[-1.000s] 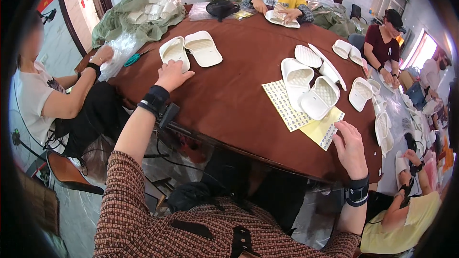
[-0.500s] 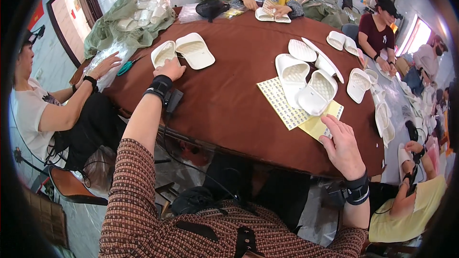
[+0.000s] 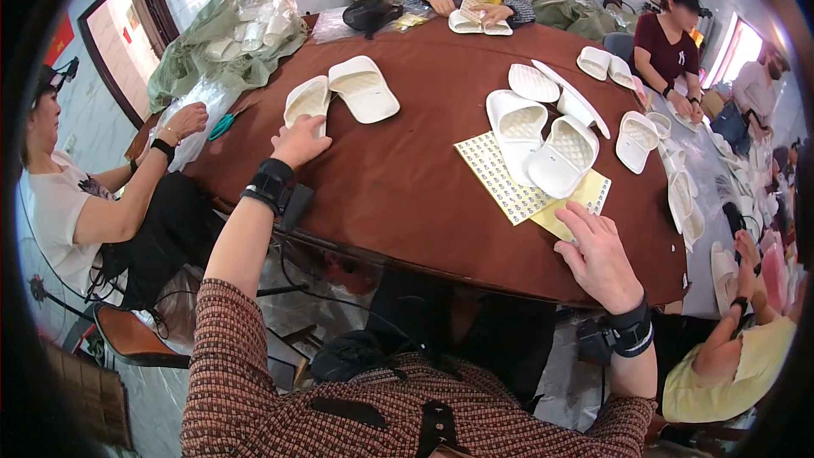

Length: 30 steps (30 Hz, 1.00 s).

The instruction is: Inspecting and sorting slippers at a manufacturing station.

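My left hand (image 3: 302, 141) rests on the near end of a white quilted-lined slipper (image 3: 309, 98), fingers apart; they hide that end. Another white slipper (image 3: 365, 89) lies touching it on the right. My right hand (image 3: 599, 256) is empty, fingers stretched and thumb apart, over the near edge of a yellow backing sheet (image 3: 553, 226). Beside that lies a sticker sheet (image 3: 494, 176) with rows of small printed labels. Two white slippers, a left one (image 3: 515, 129) and a right one (image 3: 566, 155), lie partly on the sheets. Behind them are another slipper (image 3: 532, 83) and one tipped on its side (image 3: 575, 98).
The round table has a brown cover (image 3: 407, 178). Turquoise scissors (image 3: 222, 125) and a green bag of slippers (image 3: 229, 38) are at the left. More slippers (image 3: 636, 141) lie along the right. Several people sit around, one opposite handling a slipper (image 3: 480, 20).
The left pair of slippers has shifted slightly right. My left hand has drawn a little nearer to me; my right hand has barely moved. The person on the left has raised and closed their hand.
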### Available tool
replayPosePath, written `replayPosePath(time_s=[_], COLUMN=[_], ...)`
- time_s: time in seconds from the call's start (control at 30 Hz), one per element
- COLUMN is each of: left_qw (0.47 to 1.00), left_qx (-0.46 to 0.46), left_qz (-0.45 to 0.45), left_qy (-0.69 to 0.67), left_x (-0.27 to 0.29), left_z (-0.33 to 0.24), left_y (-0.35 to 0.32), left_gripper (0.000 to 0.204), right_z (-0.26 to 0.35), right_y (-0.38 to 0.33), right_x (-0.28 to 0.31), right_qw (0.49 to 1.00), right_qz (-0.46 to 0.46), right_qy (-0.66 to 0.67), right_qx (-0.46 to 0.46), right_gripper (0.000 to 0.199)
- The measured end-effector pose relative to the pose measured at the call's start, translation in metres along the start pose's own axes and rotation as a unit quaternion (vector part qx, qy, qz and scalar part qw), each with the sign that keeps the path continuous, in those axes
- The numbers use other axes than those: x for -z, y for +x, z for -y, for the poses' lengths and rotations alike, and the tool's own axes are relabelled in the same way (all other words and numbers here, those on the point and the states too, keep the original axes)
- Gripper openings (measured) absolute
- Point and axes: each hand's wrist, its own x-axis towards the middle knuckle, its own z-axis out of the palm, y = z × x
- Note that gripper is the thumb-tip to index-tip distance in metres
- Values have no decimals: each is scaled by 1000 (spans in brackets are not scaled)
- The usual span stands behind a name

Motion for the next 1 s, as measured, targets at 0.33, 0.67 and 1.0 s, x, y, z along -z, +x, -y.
replayPosePath(time_s=[0.33, 0.67, 1.0], left_qw=[981, 960, 903], left_qx=[-189, -281, -410], left_qz=[-33, -21, -83], left_qy=[-31, -10, 99], left_x=[-1, 13, 29], left_z=[-30, -71, -165], left_y=[-66, -82, -21], left_gripper=[57, 48, 38], right_z=[9, 5, 6], right_y=[4, -8, 0], right_x=[-1, -3, -13], right_qw=[1000, 1000, 998], right_qz=[5, 14, 13], right_qy=[13, 17, 36], right_qx=[20, 18, 42], right_gripper=[44, 45, 38])
